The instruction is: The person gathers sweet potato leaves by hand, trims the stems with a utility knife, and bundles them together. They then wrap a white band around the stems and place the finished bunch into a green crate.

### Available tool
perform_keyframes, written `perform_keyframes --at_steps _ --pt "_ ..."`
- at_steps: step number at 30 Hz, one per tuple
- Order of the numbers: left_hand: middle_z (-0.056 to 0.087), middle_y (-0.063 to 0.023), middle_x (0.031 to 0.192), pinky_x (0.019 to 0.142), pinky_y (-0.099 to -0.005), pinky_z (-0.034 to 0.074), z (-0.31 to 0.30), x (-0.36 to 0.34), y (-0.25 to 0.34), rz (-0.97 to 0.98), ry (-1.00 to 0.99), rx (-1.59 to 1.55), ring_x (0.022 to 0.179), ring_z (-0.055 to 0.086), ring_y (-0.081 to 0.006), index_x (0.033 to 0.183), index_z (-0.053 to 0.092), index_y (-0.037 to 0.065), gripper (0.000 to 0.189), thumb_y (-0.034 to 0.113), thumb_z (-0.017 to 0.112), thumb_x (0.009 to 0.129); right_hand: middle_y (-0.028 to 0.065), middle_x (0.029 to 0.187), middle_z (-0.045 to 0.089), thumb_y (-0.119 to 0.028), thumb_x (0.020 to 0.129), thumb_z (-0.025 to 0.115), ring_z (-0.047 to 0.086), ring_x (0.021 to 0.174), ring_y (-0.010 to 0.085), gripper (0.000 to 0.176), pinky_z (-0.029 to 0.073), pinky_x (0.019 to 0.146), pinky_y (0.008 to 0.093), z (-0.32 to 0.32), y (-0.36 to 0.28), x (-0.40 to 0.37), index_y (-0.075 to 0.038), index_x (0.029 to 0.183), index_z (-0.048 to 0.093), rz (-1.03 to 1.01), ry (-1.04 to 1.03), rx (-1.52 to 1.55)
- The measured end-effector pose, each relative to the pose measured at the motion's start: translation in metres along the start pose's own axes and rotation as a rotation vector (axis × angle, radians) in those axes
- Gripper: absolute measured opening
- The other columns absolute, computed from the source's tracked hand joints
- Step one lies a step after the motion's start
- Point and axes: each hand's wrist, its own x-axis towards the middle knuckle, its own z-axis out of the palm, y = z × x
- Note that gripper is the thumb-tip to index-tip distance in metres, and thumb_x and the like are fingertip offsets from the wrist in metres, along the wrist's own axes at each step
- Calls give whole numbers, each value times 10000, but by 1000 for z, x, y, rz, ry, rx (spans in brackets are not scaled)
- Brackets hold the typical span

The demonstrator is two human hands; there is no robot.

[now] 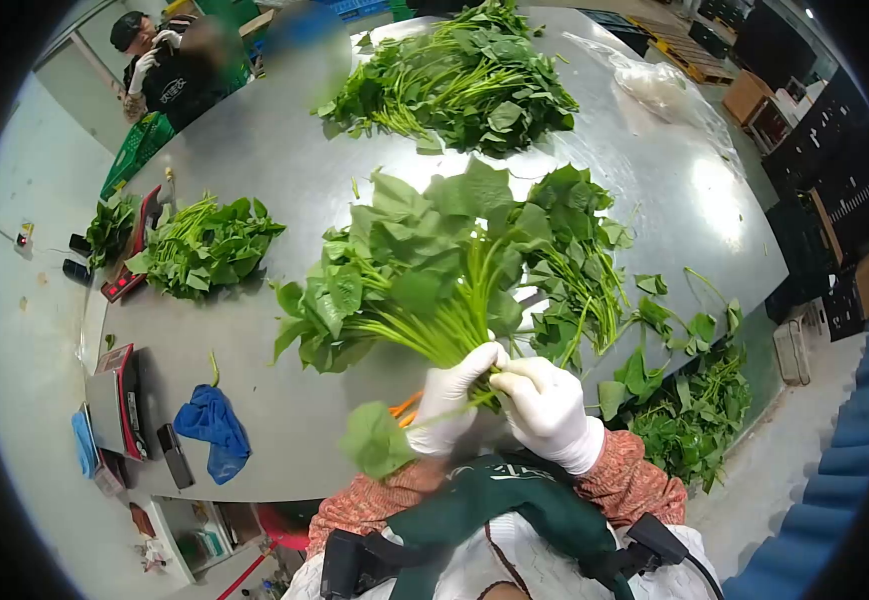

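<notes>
The white-gloved left hand (445, 405) and white-gloved right hand (550, 408) are raised close in front of the torso (520, 510), near centre and just beside each other. Left: fingers curled in a closed grip, knuckles upward, inner side turned toward its partner. Right: back of the hand facing the camera, fingers bent, tips directed inward in a pinching posture. The left forearm (370, 502) and right forearm (633, 478), both in orange-red mottled sleeves, angle inward from either side and converge at the wrists. Right wrist: slightly bent, glove edge meeting the sleeve. Left wrist: partly obscured; exact bend undetermined.
</notes>
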Motion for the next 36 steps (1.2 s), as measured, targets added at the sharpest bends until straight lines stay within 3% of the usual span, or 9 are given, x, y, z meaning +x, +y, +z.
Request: perform_keyframes --at_steps 5,7,10,15,16,19,25,33,36 --pt "590 -16 803 723 -240 441 9 -2 -1 -141 -53 7 775 561 -94 830 633 15 127 99 605 922 98 861 630 33 687 709 631 708 268 283 522 591 343 -11 4 -21 -55 938 613 -18 28 53" --pt "575 -51 783 702 -276 441 0 6 0 185 -228 375 753 541 -134 868 577 14 106 105 587 921 92 867 630 13 695 711 628 706 258 291 516 585 321 -22 5 -34 -67 953 605 6 36 93" --pt "549 -50 810 750 -302 450 -14 19 22 -51 101 -134 778 520 -162 837 546 21 140 122 573 930 106 856 619 30 696 702 614 716 268 271 511 613 349 -61 22 -55 -61 924 587 66 50 -103" --pt "588 -70 881 768 -337 498 -34 17 34 61 184 -135 829 568 -189 989 561 7 111 75 603 911 190 977 597 -30 762 701 611 841 351 286 505 702 366 -149 93 -108 -11 1028 598 776 -447 -867" --pt "593 -71 888 752 -337 505 -22 13 36 31 208 -122 818 577 -188 1010 559 12 129 70 608 906 183 976 603 -36 770 698 621 848 344 283 508 700 373 -154 94 -105 -23 1040 612 750 -284 -816" --pt "606 -71 881 721 -334 515 -16 13 28 25 197 -34 775 595 -182 1026 572 19 149 64 623 894 141 931 634 -68 786 697 645 816 324 256 517 689 382 -135 90 -66 -62 1036 640 643 60 -545" --pt "584 -64 881 745 -333 482 -12 8 21 11 98 -106 780 569 -172 1109 524 32 230 70 610 899 151 739 644 -443 781 688 647 715 345 391 496 602 421 -50 151 -54 -64 874 683 740 -394 -663" --pt "569 -47 881 775 -329 462 -22 7 22 45 161 -143 773 546 -156 1046 540 41 153 80 606 914 48 687 605 -162 870 608 560 673 99 229 469 643 274 -89 158 -43 51 941 654 979 131 432" --pt "566 -44 874 773 -326 453 -16 9 19 -12 126 -144 771 545 -155 1029 546 44 136 85 603 914 145 827 663 -145 874 619 642 754 238 188 498 687 323 -87 178 -56 13 971 653 741 258 -122"
